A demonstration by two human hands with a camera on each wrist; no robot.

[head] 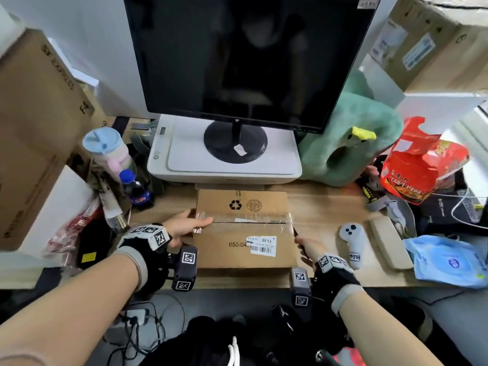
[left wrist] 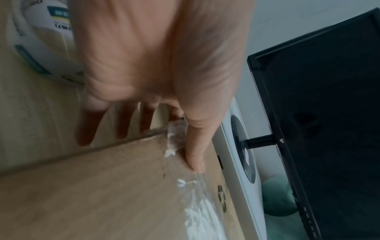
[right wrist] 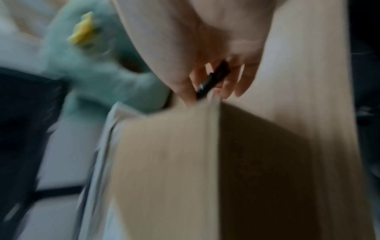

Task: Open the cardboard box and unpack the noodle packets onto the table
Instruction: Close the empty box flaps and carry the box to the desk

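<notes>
A brown cardboard box [head: 243, 233] lies flat on the wooden table [head: 324, 207], its top seam covered by clear tape [head: 250, 217]. My left hand [head: 184, 225] steadies the box's left end. Its thumb [left wrist: 193, 154] lies straight on the tape [left wrist: 197, 203], and the other fingers [left wrist: 86, 129] reach straight down the side wall. My right hand [head: 309, 247] is at the box's right end and grips a thin black tool [head: 298, 236]. The tool's tip [right wrist: 201, 91] sits at the box's [right wrist: 164, 162] top edge near the seam. No noodle packets from the box are visible.
Right behind the box is a white printer [head: 224, 159] with a monitor [head: 237, 62] on it. To the right are a green plush [head: 351, 143], a red noodle bag [head: 420, 165], a white controller [head: 352, 244] and a beige case [head: 388, 241]. A bottle [head: 134, 188] and large cartons [head: 34, 122] stand left.
</notes>
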